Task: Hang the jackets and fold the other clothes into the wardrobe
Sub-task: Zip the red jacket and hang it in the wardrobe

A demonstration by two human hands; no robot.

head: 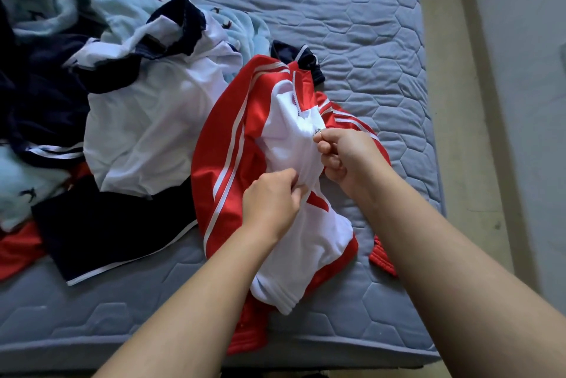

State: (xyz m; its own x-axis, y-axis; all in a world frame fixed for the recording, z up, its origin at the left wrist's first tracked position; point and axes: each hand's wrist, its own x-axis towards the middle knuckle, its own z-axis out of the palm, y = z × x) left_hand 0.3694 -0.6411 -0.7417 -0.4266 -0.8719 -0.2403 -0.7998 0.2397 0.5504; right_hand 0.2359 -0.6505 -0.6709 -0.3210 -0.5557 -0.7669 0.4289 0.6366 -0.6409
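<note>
Both our hands are clamped on the red-and-white jacket [232, 120], which lies on the bed [352, 10] straight ahead; left hand [271, 198] bunches the white front, right hand [346, 157] pinches the zip pull [317, 132] just beyond; the zip runs away from us toward the collar [295, 71], so the right hand leads, we judge; sleeve stripes [228, 148] show, but no legible brand or writing.

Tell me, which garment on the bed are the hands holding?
The red-and-white jacket: the left hand and right hand grip its white front; the pile lies untouched.
</note>
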